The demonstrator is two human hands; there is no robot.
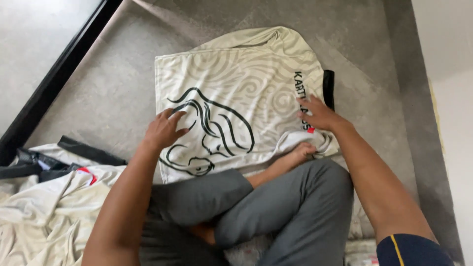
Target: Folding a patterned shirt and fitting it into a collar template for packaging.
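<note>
A cream shirt [236,74] with a pale swirl pattern and black line art lies folded flat on the grey mat [113,83] in front of me. My left hand [163,129] rests on the shirt's left part, fingers spread over the black drawing. My right hand [318,114] presses flat on the shirt's right edge, next to black lettering and a black collar strip [328,87]. Neither hand grips the cloth. My crossed legs in grey trousers [276,207] lie just below the shirt, one bare foot [295,155] touching its lower edge.
A heap of cream and black clothes [44,197] lies at the lower left. A black bar [59,74] runs diagonally along the mat's left edge, with pale floor beyond. A white wall [451,74] stands at the right.
</note>
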